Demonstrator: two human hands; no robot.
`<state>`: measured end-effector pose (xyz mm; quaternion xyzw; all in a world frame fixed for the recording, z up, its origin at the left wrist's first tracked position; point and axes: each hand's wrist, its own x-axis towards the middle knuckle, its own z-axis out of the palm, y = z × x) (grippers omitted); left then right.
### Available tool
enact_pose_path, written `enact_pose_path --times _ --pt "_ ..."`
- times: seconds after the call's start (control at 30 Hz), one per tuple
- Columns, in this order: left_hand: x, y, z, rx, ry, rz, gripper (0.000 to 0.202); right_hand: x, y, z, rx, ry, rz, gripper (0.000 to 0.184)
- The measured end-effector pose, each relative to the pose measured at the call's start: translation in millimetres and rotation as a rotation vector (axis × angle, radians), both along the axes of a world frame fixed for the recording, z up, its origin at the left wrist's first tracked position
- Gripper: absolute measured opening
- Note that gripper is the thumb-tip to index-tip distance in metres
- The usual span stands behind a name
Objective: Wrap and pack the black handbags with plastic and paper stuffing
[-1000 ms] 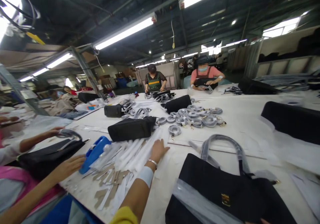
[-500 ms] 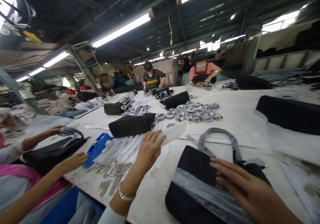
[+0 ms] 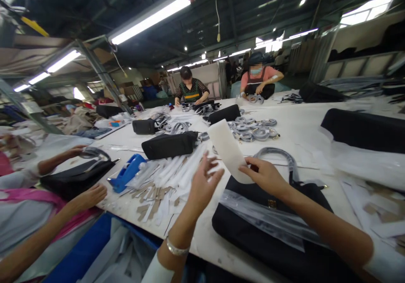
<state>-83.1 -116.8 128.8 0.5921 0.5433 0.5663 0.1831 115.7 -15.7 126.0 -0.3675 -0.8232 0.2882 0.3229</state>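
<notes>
Pinched between the thumb and fingers of my right hand is the lower end of a white foam strip, which stands tilted above the table. To its left my left hand is raised, fingers apart and somewhat bent, with nothing in it. Beneath my right forearm lies a black handbag. Its handle is wrapped in grey-looking plastic, and a clear plastic film crosses its front below a small gold clasp. My right forearm hides part of the bag.
White strips and brown card pieces lie left of my hands, beside a blue tape dispenser. Beyond are black bags and coiled straps. At left, a co-worker's hand is near another black bag. Two people work across the table.
The white strip has risen off the table and is now held in my right hand, which has moved up and left from the handbag. My left hand has shifted right, off the strip.
</notes>
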Motion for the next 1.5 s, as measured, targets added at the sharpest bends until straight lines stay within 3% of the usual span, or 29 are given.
enact_pose_path --times 0.03,0.1,0.23,0.3,0.47,0.63,0.83,1.07,1.2,1.33,1.5 --pt "5.3 3.6 -13.9 -0.078 -0.109 -0.114 0.057 -6.8 1.0 -3.6 -0.065 0.029 0.064 0.033" --pt "11.8 9.6 -38.4 -0.151 -0.274 -0.152 0.039 -17.7 5.5 -13.8 -0.151 0.043 0.155 0.039" --pt "-2.8 19.2 -68.4 -0.159 -0.495 0.032 0.034 -26.5 28.8 -47.5 0.015 -0.131 0.065 0.046" --pt "-17.0 25.2 -77.6 -0.162 -0.530 0.081 0.038 -26.3 43.0 -70.1 0.108 -0.215 -0.021 0.048" --pt "-31.0 44.6 -94.7 -0.195 -0.538 0.116 0.043 -15.4 60.4 -118.1 0.103 -0.283 -0.194 0.055" --pt "-23.6 62.1 -105.1 -0.247 -0.489 0.100 0.037 0.1 60.1 -123.6 0.149 -0.219 -0.243 0.049" --pt "-19.9 82.2 -107.7 -0.392 -0.363 0.008 0.026 2.6 62.3 -109.3 0.118 -0.153 -0.335 0.050" --pt "-49.6 100.6 -91.6 -0.864 -0.164 -0.549 0.035 -1.8 57.1 -107.0 0.070 -0.141 -0.292 0.048" --pt "-60.2 104.5 -85.0 -1.031 -0.064 -0.690 0.037 -5.1 50.3 -106.7 0.060 -0.136 -0.230 0.047" --pt "-57.2 94.8 -82.2 -1.015 -0.081 -0.608 0.037 -5.5 47.6 -106.7 0.053 -0.124 -0.201 0.046" --pt "-50.4 69.5 -66.5 -0.801 0.012 -0.163 0.023 -7.5 50.9 -106.0 0.080 -0.046 -0.198 0.038"
